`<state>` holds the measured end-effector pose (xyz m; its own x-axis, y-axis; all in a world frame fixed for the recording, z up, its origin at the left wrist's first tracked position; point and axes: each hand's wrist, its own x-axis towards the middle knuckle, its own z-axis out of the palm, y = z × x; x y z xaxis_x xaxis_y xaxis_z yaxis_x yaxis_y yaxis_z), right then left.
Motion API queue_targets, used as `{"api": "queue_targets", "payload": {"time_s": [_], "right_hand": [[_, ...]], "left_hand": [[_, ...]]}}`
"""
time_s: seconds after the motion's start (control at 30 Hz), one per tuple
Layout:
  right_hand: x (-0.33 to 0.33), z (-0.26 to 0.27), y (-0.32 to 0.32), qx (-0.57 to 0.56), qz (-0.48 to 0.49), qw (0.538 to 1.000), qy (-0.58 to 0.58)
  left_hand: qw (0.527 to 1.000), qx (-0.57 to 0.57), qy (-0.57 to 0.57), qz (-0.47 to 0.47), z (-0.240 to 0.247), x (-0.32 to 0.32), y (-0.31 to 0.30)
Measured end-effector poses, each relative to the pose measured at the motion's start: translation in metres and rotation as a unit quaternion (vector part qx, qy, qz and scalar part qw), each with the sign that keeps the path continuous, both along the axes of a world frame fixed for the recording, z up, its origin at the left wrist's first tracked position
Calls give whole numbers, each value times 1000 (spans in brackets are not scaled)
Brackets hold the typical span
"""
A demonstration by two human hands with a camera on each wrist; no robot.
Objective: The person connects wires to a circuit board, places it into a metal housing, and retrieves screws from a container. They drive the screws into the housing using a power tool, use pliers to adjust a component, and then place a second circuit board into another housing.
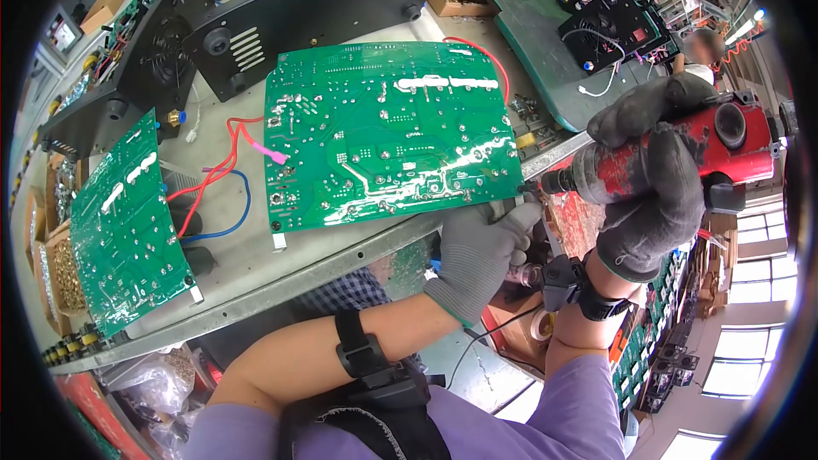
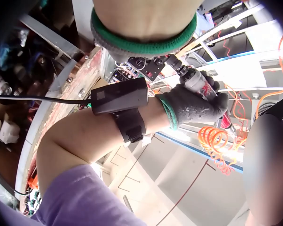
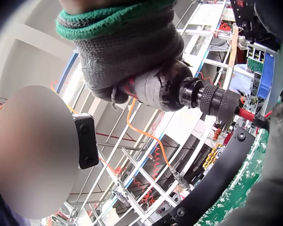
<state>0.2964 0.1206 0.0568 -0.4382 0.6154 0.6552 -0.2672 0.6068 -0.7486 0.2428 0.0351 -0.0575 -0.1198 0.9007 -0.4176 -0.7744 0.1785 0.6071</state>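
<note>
A large green circuit board (image 1: 392,136) lies solder side up at the bench's front edge. My gloved left hand (image 1: 481,251) is at its near right corner, fingers curled at the edge; the fingertips' exact hold is partly hidden. A scuffed red-and-grey power screwdriver (image 1: 630,166) is gripped in my gloved right hand (image 1: 656,179), lying roughly level and pointing left. Its red bit (image 3: 246,114) reaches the board's corner, right beside the left fingers. The right wrist view shows the knurled black chuck (image 3: 219,101) close up. From the left wrist, the right hand (image 2: 198,106) wraps the tool's body.
A second green board (image 1: 128,221) stands tilted at the left, joined by red and blue wires (image 1: 230,162). Black metal panels (image 1: 315,17) and a fan housing (image 1: 162,60) stand behind. Boxes of small hardware (image 1: 64,277) line the left edge. Finished-looking black units (image 1: 613,25) sit far right.
</note>
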Motion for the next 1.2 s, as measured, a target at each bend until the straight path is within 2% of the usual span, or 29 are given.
{"api": "queue_targets", "payload": {"time_s": [0.1,0.5,0.57,0.77,0.93,1.03,1.13,1.2], "right_hand": [[1,-1,3,9,16,1000,4],[-3,-1,-5,-26,-44,999,12],[-1,-1,0,-1,2,1000,6],[-2,0,-5,-24,-40,999,9],[1,0,0,-9,-26,1000,-1],[4,-1,3,-17,-1,1000,2],[4,3,6,-23,36,999,-4],[6,7,6,-24,44,999,-10]], "left_hand": [[1000,2,-9,-6,-1,0,1],[1000,-1,-4,1,4,-2,0],[1000,-2,-7,-1,4,-1,0],[1000,-2,-9,-11,3,-2,-1],[1000,2,-8,-12,4,-1,0],[998,-13,-47,29,6,2,1],[1000,22,-2,14,4,-4,-1],[996,58,26,-58,5,-13,-6]]}}
